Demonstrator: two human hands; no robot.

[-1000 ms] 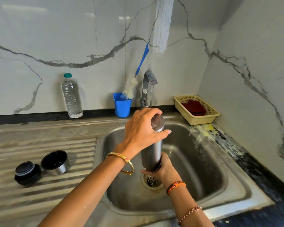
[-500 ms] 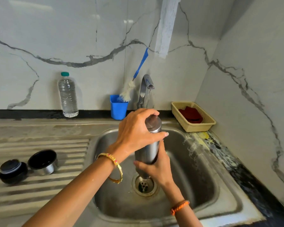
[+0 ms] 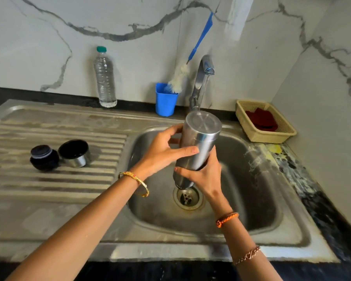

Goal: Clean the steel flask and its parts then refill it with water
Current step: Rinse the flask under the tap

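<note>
Both hands clamp the steel flask [image 3: 199,147] upside down over the sink basin [image 3: 251,179]: left hand [image 3: 162,153] high, right hand [image 3: 203,175] low, mouth above the drain [image 3: 187,198]. We judge wet steel may slip and strike the close tap [image 3: 201,82]; open room lies leftward over the drainboard [image 3: 55,185], short of the cup lid [image 3: 75,153] and stopper [image 3: 44,158].

flask [image 3: 199,147] over sink [image 3: 251,220] | cap [image 3: 44,158] + cup [image 3: 75,154] on drainboard [image 3: 49,185], left | basket [image 3: 265,136] right

Bright, even daylight from above my head; soft shadows under cups [image 3: 74,154]; glare on wall [image 3: 49,47]; edges bowed; slight motion blur.
</note>
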